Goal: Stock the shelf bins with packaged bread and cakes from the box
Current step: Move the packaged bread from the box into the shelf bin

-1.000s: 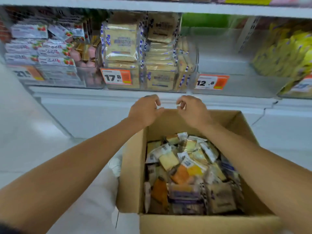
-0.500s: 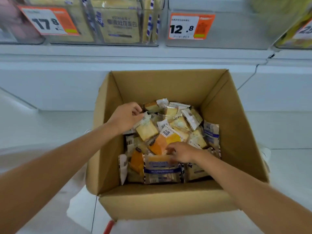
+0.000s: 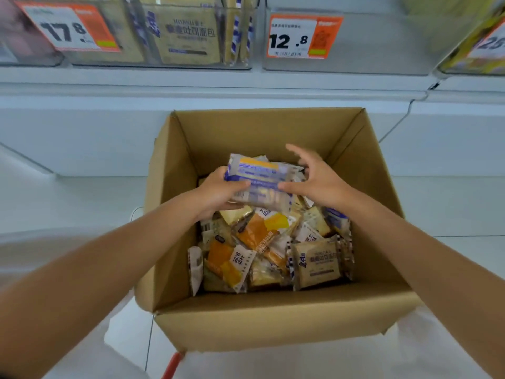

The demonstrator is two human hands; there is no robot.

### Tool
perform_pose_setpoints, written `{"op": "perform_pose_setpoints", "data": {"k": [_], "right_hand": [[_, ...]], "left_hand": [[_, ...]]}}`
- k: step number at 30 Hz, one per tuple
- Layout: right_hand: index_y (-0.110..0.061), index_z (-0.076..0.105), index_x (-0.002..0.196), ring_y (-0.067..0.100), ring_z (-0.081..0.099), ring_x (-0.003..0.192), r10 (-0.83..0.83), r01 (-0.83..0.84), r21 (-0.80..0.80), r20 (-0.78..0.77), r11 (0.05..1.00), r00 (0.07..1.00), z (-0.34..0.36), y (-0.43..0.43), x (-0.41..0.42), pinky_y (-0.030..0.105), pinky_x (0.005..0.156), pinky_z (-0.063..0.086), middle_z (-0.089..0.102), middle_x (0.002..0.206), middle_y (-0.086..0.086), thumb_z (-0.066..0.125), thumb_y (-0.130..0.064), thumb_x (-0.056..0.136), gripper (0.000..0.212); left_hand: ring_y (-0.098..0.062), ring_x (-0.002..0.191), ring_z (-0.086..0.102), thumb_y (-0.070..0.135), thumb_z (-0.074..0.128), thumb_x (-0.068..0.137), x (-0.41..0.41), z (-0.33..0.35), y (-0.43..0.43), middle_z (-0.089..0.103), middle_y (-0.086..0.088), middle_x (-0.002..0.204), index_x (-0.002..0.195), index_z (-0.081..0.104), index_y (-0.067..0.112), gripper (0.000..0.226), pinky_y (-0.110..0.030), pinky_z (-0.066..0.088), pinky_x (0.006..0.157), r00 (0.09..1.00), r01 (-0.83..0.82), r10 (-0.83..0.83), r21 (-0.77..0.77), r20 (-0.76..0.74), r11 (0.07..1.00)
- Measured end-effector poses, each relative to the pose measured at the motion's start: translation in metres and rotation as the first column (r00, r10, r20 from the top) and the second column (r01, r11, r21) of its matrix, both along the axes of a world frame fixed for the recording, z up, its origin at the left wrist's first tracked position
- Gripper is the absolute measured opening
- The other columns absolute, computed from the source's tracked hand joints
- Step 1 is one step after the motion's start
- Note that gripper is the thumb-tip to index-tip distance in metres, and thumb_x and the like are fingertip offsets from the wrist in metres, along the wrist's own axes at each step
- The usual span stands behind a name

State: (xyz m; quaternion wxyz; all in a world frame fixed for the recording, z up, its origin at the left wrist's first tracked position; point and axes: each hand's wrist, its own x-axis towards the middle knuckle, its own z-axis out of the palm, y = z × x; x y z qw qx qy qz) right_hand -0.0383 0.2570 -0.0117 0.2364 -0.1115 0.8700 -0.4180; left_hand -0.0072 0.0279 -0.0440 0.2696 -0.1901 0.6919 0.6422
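Packet up out of the pile, where both hands were digging half a second ago.
My left hand (image 3: pixel 216 192) grips a blue-and-white packet (image 3: pixel 259 179) above the box (image 3: pixel 273 321); my right hand (image 3: pixel 319 181) has its fingers spread, thumb touching the packet's end. Mixed bread packets (image 3: pixel 262 242) fill the box; toast packs (image 3: pixel 191 36) stand in the shelf bin (image 3: pixel 164 64).

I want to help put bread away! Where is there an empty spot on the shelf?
The clear bin behind the 12.8 price tag looks bare; it sits between the bin stuffed with bread packs and the bin of yellow packs. The box is crowded with packets, and the left hand grips a packet above them.
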Motion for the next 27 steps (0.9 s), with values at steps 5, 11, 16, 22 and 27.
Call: {"op": "perform_pose_setpoints", "data": {"k": [5,11,16,22,27], "right_hand": [[-0.029,0.054,0.132,0.010,0.051,0.124,0.192,-0.159,0.166,-0.203,0.973,0.960,0.014,0.000,0.003,0.026,0.104,0.039,0.057,0.133,-0.007,0.076,-0.030,0.083,0.054],[-0.017,0.066,0.110,0.008,0.070,0.096,-0.014,0.041,-0.145,0.184,0.989,0.983,0.016,0.027,-0.009,0.025,0.084,0.052,0.074,0.103,-0.004,0.068,-0.029,0.089,0.024],[-0.016,0.065,0.102,0.018,0.068,0.105,-0.076,0.151,-0.184,0.361,0.971,0.929,0.002,0.030,-0.008,0.035,0.096,0.052,0.073,0.109,0.001,0.066,-0.028,0.090,0.017],[-0.034,0.030,0.148,0.005,0.052,0.119,-0.032,0.048,-0.083,0.179,0.995,0.983,0.003,0.019,-0.012,0.024,0.097,0.043,0.052,0.133,-0.012,0.083,-0.028,0.073,0.092],[-0.014,0.058,0.124,0.023,0.070,0.101,-0.217,0.293,-0.295,0.263,0.909,0.940,-0.003,0.006,-0.015,0.036,0.087,0.058,0.071,0.111,0.008,0.073,-0.003,0.082,0.046]], "left_hand": [[-0.020,0.075,0.073,0.029,0.058,0.098,-0.013,0.030,0.004,0.071,-0.016,0.097,0.126,0.057,0.004,0.037,-0.028,0.061,0.061,0.914,-0.233,0.098,0.312,0.394,0.921],[-0.021,0.146,0.027,0.096,0.018,0.069,-0.017,0.028,-0.011,0.034,0.002,0.158,0.148,0.041,0.033,0.104,-0.053,0.026,0.116,0.938,0.242,-0.266,0.127,0.222,0.962],[-0.016,0.109,0.068,0.033,0.072,0.084,-0.010,0.020,0.010,0.070,0.000,0.122,0.129,0.058,0.020,0.048,-0.035,0.057,0.091,0.981,0.177,-0.187,0.148,0.055,0.973],[-0.006,0.082,0.070,0.021,0.084,0.075,-0.022,0.020,0.017,0.073,0.002,0.092,0.097,0.071,0.016,0.026,-0.029,0.057,0.073,0.860,0.366,-0.471,-0.405,-0.197,0.838],[-0.011,0.101,0.065,0.036,0.087,0.069,-0.028,0.023,0.030,0.067,0.004,0.116,0.132,0.054,0.025,0.072,-0.024,0.052,0.082,0.935,-0.082,0.000,-0.216,-0.356,0.973]]}}
